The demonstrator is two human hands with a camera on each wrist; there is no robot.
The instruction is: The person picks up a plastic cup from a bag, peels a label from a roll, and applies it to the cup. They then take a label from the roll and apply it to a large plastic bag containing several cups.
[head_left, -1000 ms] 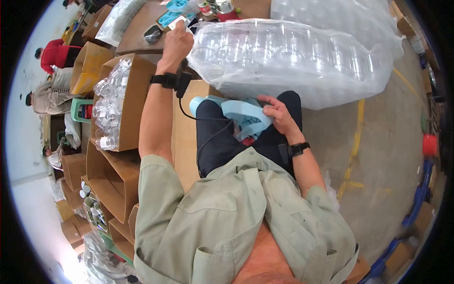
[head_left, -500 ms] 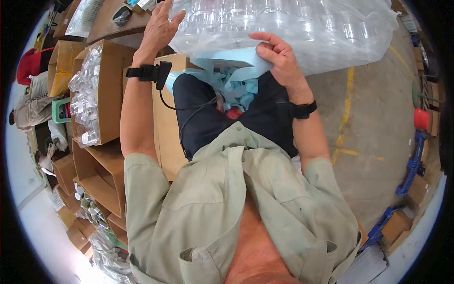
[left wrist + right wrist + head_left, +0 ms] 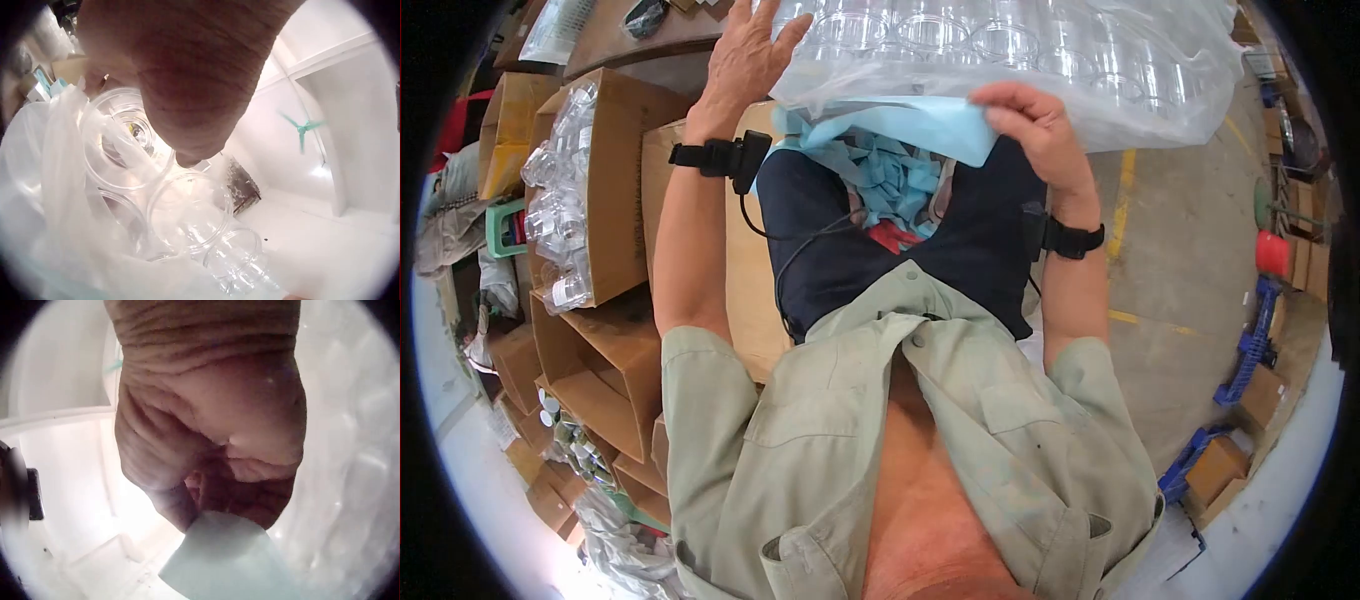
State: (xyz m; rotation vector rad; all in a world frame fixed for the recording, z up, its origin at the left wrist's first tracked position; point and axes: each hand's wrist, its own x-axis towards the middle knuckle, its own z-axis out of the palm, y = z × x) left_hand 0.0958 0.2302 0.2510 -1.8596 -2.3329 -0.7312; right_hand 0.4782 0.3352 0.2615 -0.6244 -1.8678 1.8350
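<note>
My right hand (image 3: 1045, 135) pinches the end of a light blue strip (image 3: 935, 125) between thumb and fingers. The strip stretches left across the lap, below the bag, and in the right wrist view its pale end (image 3: 225, 562) comes out from the fingertips. More crumpled blue strips (image 3: 890, 185) lie between the knees. My left hand (image 3: 745, 65) is raised at the left end of a translucent bag (image 3: 1100, 130) of clear plastic jars (image 3: 930, 35). Its thumb stands apart from the fingers, whose tips the head view cuts off. Jar rims (image 3: 187, 212) show below this hand in the left wrist view.
Left of the legs stands a cardboard box (image 3: 620, 190) full of clear bottles (image 3: 560, 220). Open cardboard boxes (image 3: 605, 360) are stacked nearer. A brown table (image 3: 640, 45) is at the upper left. A cable (image 3: 800, 235) hangs from the left wrist camera across the thigh.
The view has shifted, so the bag appears higher. The right hand has moved up toward the bag, drawing the blue strip out flatter. The left hand's thumb has spread from its fingers.
</note>
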